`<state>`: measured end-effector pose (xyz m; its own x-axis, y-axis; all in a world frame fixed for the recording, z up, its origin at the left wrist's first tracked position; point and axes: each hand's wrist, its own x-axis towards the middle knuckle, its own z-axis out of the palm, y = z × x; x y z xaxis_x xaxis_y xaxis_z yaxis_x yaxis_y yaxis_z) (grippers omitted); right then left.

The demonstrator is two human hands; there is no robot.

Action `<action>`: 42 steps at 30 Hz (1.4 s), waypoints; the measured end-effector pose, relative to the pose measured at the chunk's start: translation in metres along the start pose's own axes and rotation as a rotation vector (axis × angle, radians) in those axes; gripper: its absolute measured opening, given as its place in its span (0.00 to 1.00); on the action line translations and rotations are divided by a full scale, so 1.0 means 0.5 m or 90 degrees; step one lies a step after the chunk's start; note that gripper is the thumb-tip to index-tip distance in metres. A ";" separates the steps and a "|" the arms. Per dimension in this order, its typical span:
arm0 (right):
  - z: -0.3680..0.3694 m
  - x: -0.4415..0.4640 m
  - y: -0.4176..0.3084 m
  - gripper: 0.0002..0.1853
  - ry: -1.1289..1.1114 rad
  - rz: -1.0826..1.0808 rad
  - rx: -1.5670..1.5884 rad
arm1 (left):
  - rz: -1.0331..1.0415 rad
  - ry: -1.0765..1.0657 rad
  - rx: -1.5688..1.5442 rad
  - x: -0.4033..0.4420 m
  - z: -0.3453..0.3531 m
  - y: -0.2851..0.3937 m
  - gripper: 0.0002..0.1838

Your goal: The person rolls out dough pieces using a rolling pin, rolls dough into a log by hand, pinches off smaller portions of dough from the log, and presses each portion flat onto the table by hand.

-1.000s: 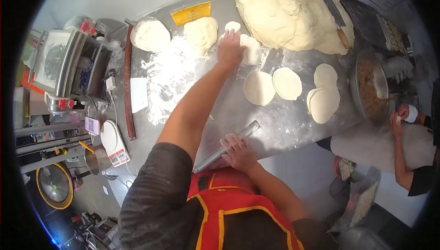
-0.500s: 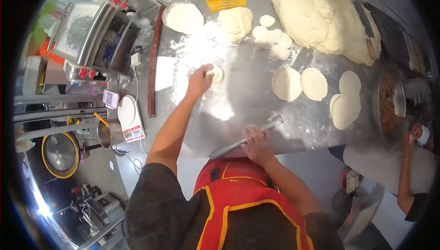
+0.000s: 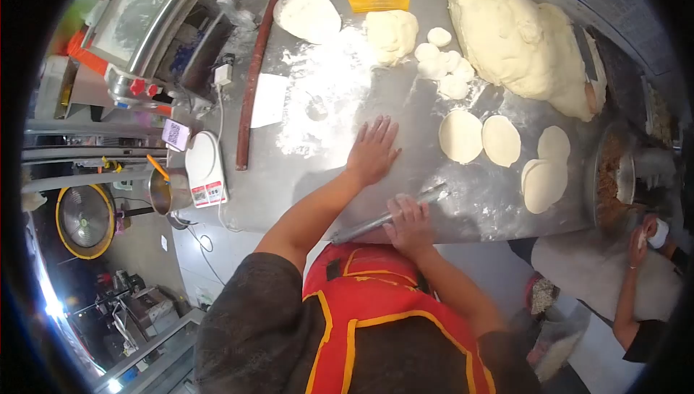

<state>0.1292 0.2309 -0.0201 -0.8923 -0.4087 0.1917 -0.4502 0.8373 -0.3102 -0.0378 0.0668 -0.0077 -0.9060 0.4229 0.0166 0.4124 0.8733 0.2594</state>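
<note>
Rolling pin (image 3: 370, 225) held under right hand (image 3: 410, 225), fingers curled; left hand (image 3: 373, 151) spread flat, anything beneath hidden: press evenly.

A person (image 3: 361, 300) is wearing a red apron (image 3: 379, 298) with yellow trim (image 3: 350, 340) over a dark shirt (image 3: 405, 358) with short sleeves (image 3: 249, 307).
</note>
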 end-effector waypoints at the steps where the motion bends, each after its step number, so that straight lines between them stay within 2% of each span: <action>1: 0.001 0.002 0.004 0.31 -0.005 0.007 0.013 | -0.010 -0.024 0.016 0.011 -0.002 0.009 0.33; 3: 0.004 -0.002 0.001 0.32 -0.022 0.015 0.049 | -0.042 -0.079 0.048 0.012 -0.015 0.017 0.37; 12: -0.001 0.001 -0.003 0.32 0.010 0.006 0.043 | -0.030 -0.064 0.065 0.073 -0.015 0.032 0.42; 15: -0.013 0.008 0.007 0.31 -0.030 -0.014 0.088 | -0.009 0.079 0.012 0.065 0.028 0.014 0.37; 18: -0.072 0.037 0.054 0.26 -0.047 -0.066 0.124 | -0.136 0.150 -0.193 0.036 -0.017 -0.014 0.25; 21: -0.101 0.045 0.101 0.25 -0.113 -0.035 0.058 | -0.101 -0.007 -0.224 -0.058 -0.049 -0.021 0.16; 24: -0.112 0.066 0.087 0.23 -0.152 -0.028 0.109 | 0.001 -0.132 -0.179 -0.140 -0.075 0.006 0.18; 27: -0.112 0.086 0.038 0.22 -0.110 0.040 0.113 | -0.053 0.000 -0.155 -0.229 -0.061 0.000 0.24; 30: -0.040 0.069 0.028 0.26 0.014 0.043 0.088 | -0.228 0.090 -0.058 -0.315 -0.047 0.006 0.27; 32: -0.021 0.066 0.021 0.29 0.032 0.070 0.058 | -0.227 0.054 -0.033 -0.322 -0.043 0.006 0.30; 33: -0.015 0.073 0.020 0.31 0.041 0.083 0.041 | -0.225 0.037 -0.022 -0.317 -0.045 0.002 0.31; 36: -0.017 0.181 0.040 0.33 -0.047 0.112 -0.060 | -0.270 0.010 0.008 -0.219 -0.058 -0.042 0.34; 39: -0.005 0.316 0.077 0.31 -0.050 0.151 -0.148 | -0.204 0.069 0.102 -0.096 -0.081 -0.110 0.34; 42: 0.007 0.419 0.110 0.31 -0.014 0.190 -0.147 | -0.162 0.142 0.093 0.008 -0.100 -0.169 0.34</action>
<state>-0.0826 0.1903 -0.0003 -0.9848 -0.1396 0.1033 -0.1526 0.9797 -0.1304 -0.0810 -0.0175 0.0187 -0.9733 0.1386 0.1832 0.1657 0.9759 0.1420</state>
